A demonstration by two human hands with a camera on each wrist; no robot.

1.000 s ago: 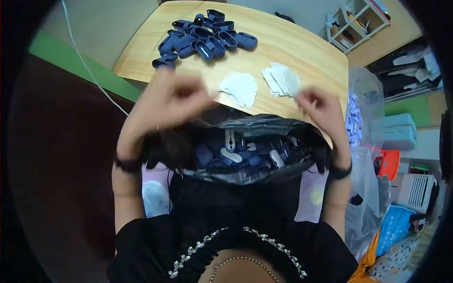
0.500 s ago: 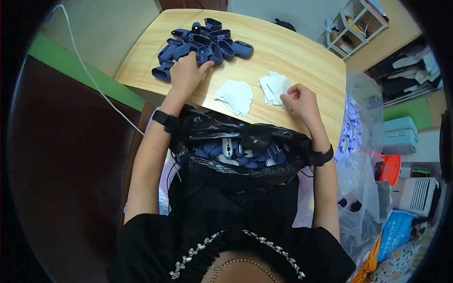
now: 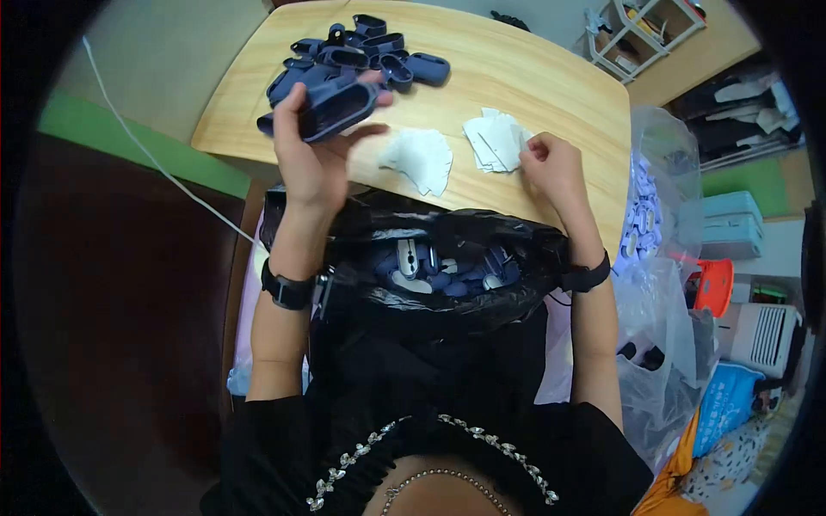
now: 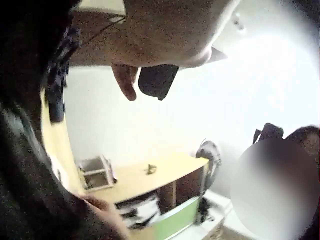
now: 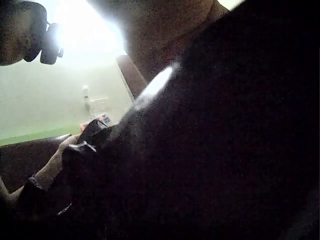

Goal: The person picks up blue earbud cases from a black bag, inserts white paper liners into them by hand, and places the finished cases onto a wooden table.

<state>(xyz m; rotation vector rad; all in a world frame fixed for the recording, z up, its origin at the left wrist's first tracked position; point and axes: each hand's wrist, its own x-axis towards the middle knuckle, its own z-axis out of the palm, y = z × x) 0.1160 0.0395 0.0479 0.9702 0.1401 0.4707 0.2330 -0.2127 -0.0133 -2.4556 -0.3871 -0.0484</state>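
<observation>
My left hand (image 3: 311, 168) is raised over the near left part of the table and grips a dark blue plastic case (image 3: 344, 112), hollow side showing. In the left wrist view, a dark end of the case (image 4: 157, 82) pokes out beyond the hand. A heap of similar cases (image 3: 344, 58) lies just behind. My right hand (image 3: 555, 172) pinches the edge of a white paper piece (image 3: 522, 138) at the right stack (image 3: 490, 142). Another fanned stack of white pieces (image 3: 423, 159) lies between the hands. The right wrist view is mostly dark, its hand's fingers hidden.
An open black plastic bag (image 3: 508, 224) sits at the lap against the table's front edge, with several blue cases (image 3: 465, 284) and whitish parts inside. To the right stands a clear bag (image 3: 675, 163) of lilac pieces. A white shelf rack (image 3: 624, 56) is beyond the table.
My left hand has gone from above the bag to the heap and lifted a case from it, turning palm up. The right hand has moved slightly and stays at the right stack.
</observation>
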